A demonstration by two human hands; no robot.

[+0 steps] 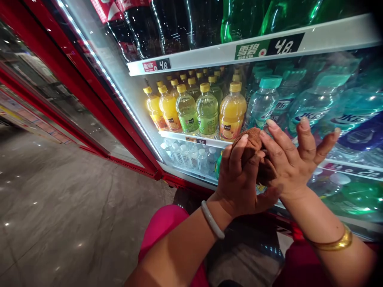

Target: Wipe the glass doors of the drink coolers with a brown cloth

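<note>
A crumpled brown cloth (250, 140) is bunched between my two hands, in front of a lit drinks cooler. My left hand (239, 183), a pale bangle (212, 220) on its wrist, has its fingers curled over the cloth. Against the cloth's right side rests my right hand (295, 163), its fingers spread and a gold bracelet (335, 241) on its wrist. Behind them stand yellow juice bottles (233, 111), green juice bottles (207, 113) and clear water bottles with teal caps (263, 99). Part of the cloth is hidden by my fingers.
The cooler's red frame (98, 107) runs diagonally at left, with a grey floor (66, 207) beside it. A white shelf edge (209, 57) with price tags crosses above, carrying dark cola bottles (173, 28) and green bottles (248, 18). Smaller bottles (185, 155) stand lower down.
</note>
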